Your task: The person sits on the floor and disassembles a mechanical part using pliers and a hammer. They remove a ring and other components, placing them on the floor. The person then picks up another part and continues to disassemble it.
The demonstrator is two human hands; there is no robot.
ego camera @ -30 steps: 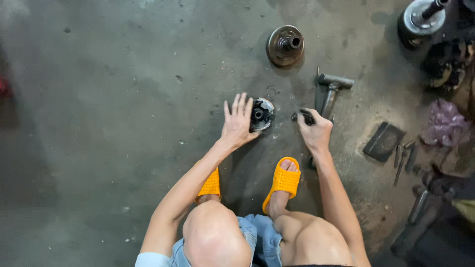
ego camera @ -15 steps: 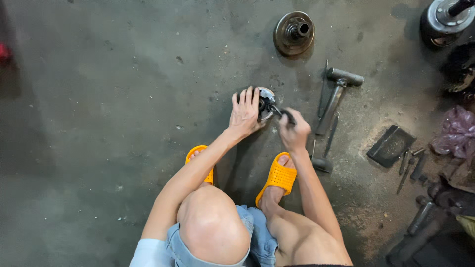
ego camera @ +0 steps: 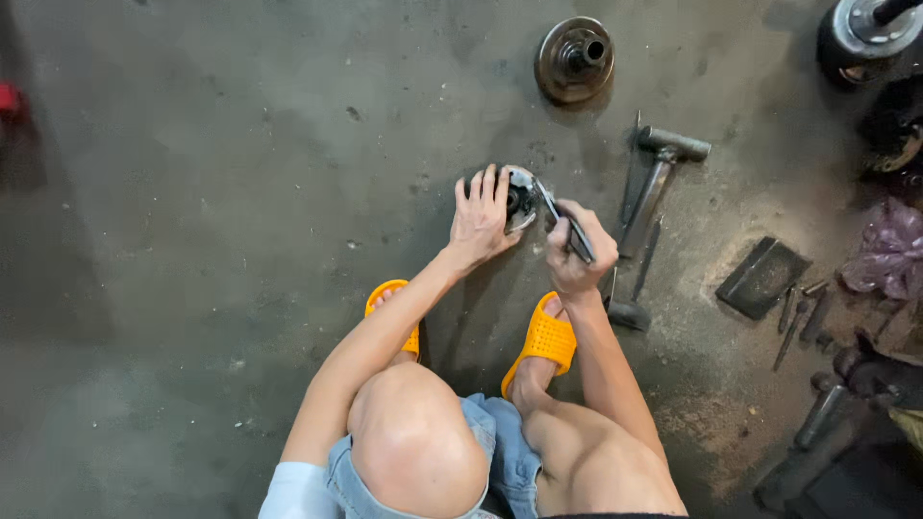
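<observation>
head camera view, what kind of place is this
Probably a repair workshop floor. A person squats on stained concrete; the left hand steadies a round metal part and the right hand works a dark tool on it. A hammer and a rusty hub lie nearby.

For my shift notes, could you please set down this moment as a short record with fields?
setting: stained concrete floor, person crouching
left hand: spread flat on a small round metal part, pressing it to the floor
right hand: closed in a grip on a dark slim tool, tip at the part
feet: orange sandals
nearby: hammer right of the hands; rusty round hub beyond; flat dark block and loose small tools to the right
</observation>
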